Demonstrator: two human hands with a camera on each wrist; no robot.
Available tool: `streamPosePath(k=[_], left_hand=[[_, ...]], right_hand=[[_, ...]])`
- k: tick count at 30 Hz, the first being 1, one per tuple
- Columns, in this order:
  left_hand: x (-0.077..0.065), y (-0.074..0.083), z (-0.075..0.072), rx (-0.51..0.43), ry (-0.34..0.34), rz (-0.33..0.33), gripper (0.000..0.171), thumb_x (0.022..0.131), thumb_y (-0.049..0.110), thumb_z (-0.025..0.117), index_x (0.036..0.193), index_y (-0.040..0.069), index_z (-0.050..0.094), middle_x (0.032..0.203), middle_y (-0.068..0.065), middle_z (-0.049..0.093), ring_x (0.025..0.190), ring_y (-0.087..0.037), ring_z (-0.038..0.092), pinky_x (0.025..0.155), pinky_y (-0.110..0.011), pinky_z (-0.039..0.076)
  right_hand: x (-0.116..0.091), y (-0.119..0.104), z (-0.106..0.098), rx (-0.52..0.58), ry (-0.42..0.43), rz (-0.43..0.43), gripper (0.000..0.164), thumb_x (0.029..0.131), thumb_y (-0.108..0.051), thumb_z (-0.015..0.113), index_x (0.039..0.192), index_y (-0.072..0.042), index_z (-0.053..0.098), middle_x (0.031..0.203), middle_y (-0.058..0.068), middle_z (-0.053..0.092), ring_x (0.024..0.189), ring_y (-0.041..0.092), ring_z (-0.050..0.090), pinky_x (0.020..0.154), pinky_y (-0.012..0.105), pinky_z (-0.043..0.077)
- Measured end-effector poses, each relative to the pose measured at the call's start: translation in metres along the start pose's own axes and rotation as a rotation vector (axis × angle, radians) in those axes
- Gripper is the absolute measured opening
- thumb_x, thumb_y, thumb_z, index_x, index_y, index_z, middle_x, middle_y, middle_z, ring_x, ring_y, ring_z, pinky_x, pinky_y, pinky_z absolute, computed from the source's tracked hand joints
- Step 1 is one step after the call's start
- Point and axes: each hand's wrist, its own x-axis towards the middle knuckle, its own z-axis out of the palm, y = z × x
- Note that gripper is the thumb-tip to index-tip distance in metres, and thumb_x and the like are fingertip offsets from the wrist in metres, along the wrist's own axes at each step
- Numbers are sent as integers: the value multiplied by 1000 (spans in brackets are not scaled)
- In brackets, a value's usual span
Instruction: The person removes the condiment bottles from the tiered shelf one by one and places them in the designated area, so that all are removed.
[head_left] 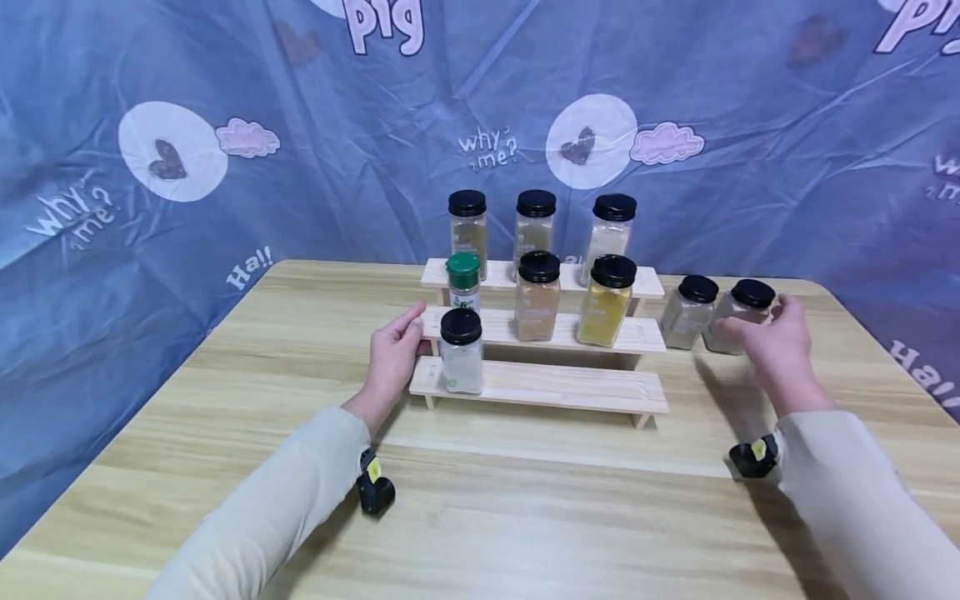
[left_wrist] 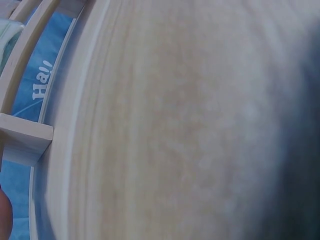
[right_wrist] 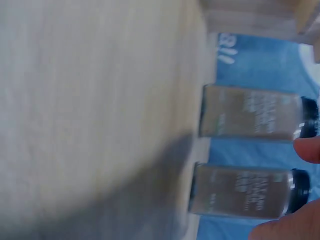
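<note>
A three-tier wooden rack (head_left: 540,375) stands on the table, bearing several spice jars. My left hand (head_left: 393,354) grips the left end of its middle shelf, thumb along the edge. A jar of white contents (head_left: 461,362) sits at the left of the lowest shelf. On the table right of the rack stand two black-lidded spice jars: the nearer-to-rack jar (head_left: 686,317) and the rightmost spice jar (right_wrist: 240,192). My right hand (head_left: 780,350) is around the rightmost jar, thumb and fingers spread on either side of it, with a narrow gap by the thumb in the right wrist view.
On the middle shelf are a green-capped bottle (head_left: 463,287), an orange-brown spice jar (head_left: 537,304) and a yellow spice jar (head_left: 603,308). Three more black-lidded jars line the top shelf (head_left: 498,271). Behind the wooden table (head_left: 480,517) hangs a blue printed cloth (head_left: 375,142).
</note>
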Motion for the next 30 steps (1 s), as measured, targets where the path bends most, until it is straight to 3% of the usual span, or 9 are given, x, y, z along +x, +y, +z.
streamPosePath(k=[8,15,22,30], left_hand=[[0,-2,-1,-5,3,12,35,96,7,46,130,0,51,135,-12,50,80,6,61,72,-13,54],[1,-3,1,-17,13,5,35,95,8,47,129,0,51,135,-12,50,82,4,61,73,-14,54],[1,-3,0,-7,9,3,35,96,8,46,130,1,51,135,-10,50,82,5,60,73,-13,53],[2,-3,0,-25,14,17,35,95,7,47,129,0,52,133,-15,51,77,3,62,71,-14,54]], right_hand=[[-20,-12,-5,199,24,15,92,86,-18,63,149,-14,-5,156,9,-5,141,21,-3,117,34,9],[-41,-26,-1,381,6,-75,94,85,-8,64,149,-16,-4,155,2,-6,139,9,-6,113,19,8],[-64,-43,5,552,-37,-161,96,83,1,65,149,-18,0,156,-1,0,139,5,-3,111,18,14],[-91,-55,17,624,-107,-239,92,82,9,62,149,-14,4,155,6,5,141,10,4,112,18,15]])
